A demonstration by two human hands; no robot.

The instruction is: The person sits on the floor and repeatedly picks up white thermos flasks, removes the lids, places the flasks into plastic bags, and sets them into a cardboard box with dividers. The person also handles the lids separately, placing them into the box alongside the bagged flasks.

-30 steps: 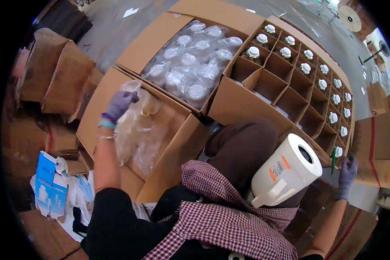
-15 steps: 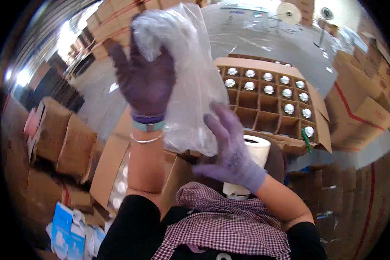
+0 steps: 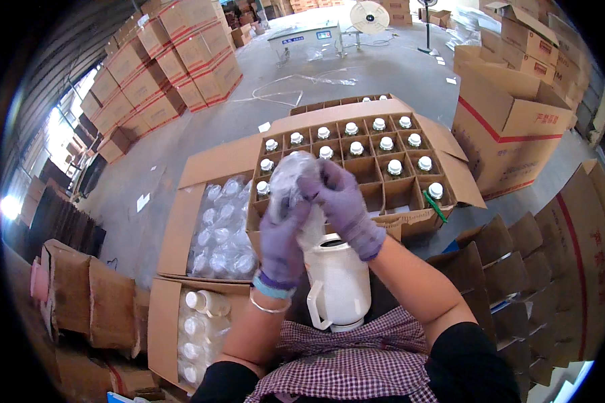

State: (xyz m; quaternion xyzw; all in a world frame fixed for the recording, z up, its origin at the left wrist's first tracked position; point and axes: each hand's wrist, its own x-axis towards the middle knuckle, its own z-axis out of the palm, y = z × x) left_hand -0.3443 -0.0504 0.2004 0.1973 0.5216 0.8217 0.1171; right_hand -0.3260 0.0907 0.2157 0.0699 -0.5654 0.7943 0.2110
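Both my hands wear purple gloves and are raised in front of me over a white jug. The jug stands upright near my lap, its mouth open and dark inside, its handle to the left. My left hand is closed on the lower part of a crumpled clear plastic bag. Higher up on the right side, my right hand pinches the same bag. Whether anything is inside it, I cannot tell. Its lower end hangs beside the jug's mouth.
Ahead stands a divided carton of white-capped bottles, with a green tool on its near edge. Left are a carton of plastic-wrapped items and a carton of white jugs. An open carton stands at right.
The plastic bag, earlier draped long over my raised left hand, is now bunched between both hands. My left hand has come down, and the view has shifted, showing the jug more fully.
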